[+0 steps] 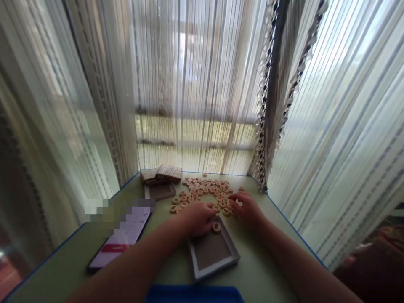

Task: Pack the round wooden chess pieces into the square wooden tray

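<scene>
Many round wooden pieces [205, 190] with printed characters lie spread over the green table [255, 269]. A shallow grey box tray [214, 251] stands in front of them, one round piece [216, 227] inside near its far end. Over the tray's far left corner rests my left hand [200, 218], its fingers bent and close together; whether it holds anything is hidden. My right hand [248, 207] is at the right edge of the pieces, thumb and forefinger apart, fingertips touching or just beside the nearest pieces.
A phone [121, 240] with a lit screen lies at the left. Behind it are another open box [160, 191] and some flat boxes [169, 172]. A blue object [194, 293] shows at the near edge. Sheer curtains [195, 84] surround the table's far side.
</scene>
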A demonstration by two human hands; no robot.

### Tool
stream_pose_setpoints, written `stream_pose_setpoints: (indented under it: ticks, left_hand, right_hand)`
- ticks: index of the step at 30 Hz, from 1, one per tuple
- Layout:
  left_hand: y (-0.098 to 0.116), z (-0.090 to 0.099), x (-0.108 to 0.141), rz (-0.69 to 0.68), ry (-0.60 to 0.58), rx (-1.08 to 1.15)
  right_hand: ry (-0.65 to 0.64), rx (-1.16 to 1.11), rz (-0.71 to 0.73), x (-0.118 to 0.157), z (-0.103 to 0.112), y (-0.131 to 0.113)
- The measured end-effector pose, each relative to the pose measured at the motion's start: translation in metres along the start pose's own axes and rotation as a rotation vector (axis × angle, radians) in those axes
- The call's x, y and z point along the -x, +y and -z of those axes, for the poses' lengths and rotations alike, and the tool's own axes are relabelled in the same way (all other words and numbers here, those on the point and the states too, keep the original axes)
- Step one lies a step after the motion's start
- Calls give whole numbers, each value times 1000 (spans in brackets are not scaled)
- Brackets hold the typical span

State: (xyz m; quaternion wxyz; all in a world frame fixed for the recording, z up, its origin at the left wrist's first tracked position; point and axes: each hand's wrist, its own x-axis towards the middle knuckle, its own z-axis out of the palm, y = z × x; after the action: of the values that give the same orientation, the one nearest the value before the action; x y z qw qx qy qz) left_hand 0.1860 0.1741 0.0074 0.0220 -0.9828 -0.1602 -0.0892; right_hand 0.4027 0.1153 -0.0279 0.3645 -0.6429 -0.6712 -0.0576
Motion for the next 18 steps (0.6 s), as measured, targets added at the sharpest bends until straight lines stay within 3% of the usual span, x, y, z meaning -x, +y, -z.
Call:
stream_pose_setpoints:
  ticks: [6,7,9,12,18]
  left_hand:
    - [8,-8,-1,-33,16,89]
    - [9,-9,-2,-39,24,89]
    - [11,-9,-2,-40,37,68]
    - [12,-7,-1,-41,41,36]
    - [12,-6,-1,-70,41,-6]
  right_hand:
    - [69,4,-170,-13,3,-14]
    - [68,39,-145,-18,5,-13]
    - [58,135,-94,-29,7,-7]
    - [28,195,-163,-34,5,9]
    - [-112,66,-230,-21,-1,29]
